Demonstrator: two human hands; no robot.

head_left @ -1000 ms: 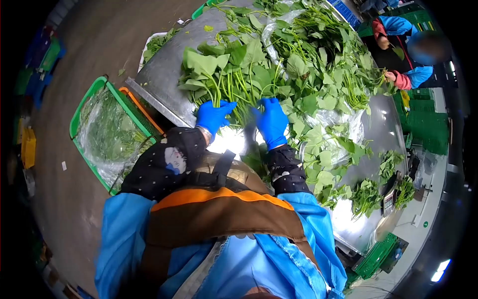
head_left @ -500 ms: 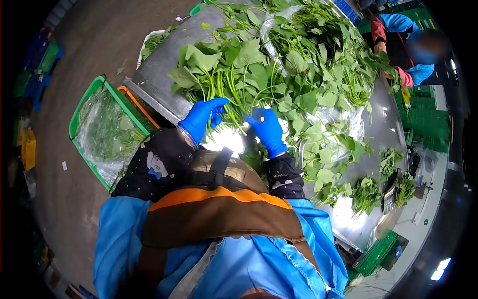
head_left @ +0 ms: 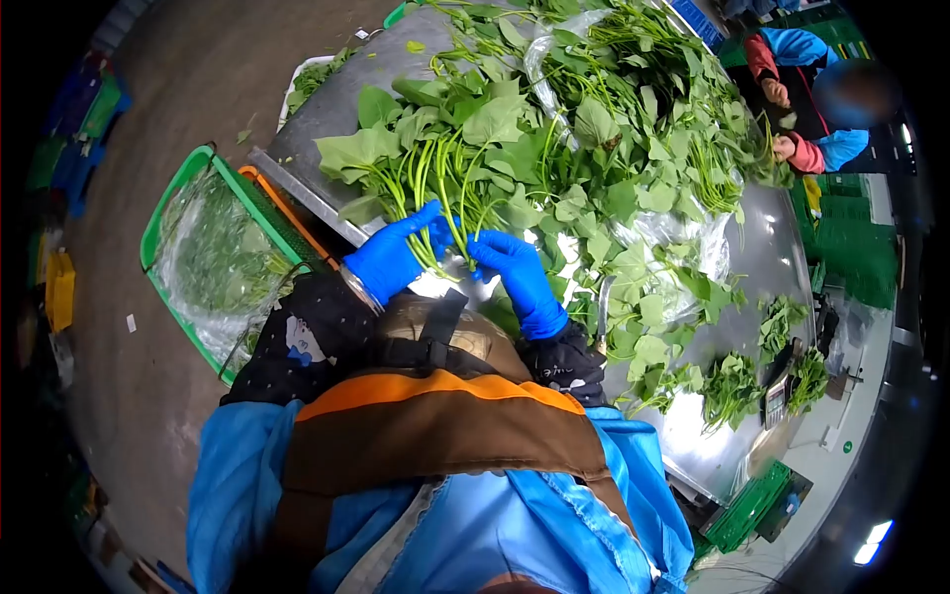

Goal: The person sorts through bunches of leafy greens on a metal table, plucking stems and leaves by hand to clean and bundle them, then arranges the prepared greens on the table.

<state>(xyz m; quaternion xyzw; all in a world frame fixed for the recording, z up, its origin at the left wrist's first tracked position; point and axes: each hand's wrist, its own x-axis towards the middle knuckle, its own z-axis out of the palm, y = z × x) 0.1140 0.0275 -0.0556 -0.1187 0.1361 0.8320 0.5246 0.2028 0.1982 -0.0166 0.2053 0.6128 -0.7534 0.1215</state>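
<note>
My left hand (head_left: 391, 259), in a blue glove, is wrapped round the lower stems of a bunch of leafy greens (head_left: 426, 173). The bunch's broad leaves point away from me over the metal table (head_left: 341, 104). Close on its right, my right hand (head_left: 510, 272), also gloved in blue, pinches the lower ends of a few green stems. A large heap of the same greens (head_left: 633, 148) covers the middle of the table, with clear plastic film (head_left: 683, 238) among the leaves.
A green crate (head_left: 178, 297) lined with plastic holds greens at the left, beside an orange-edged one (head_left: 282, 213). Small bunches (head_left: 732, 391) and a scale-like device (head_left: 777, 396) lie at the right. Across the table, a co-worker's hands (head_left: 780, 119) are near the greens.
My left hand has moved left and slightly down with the bunch. My right hand has left its open pose and closed on stems beside it. The co-worker's hands have moved apart.
</note>
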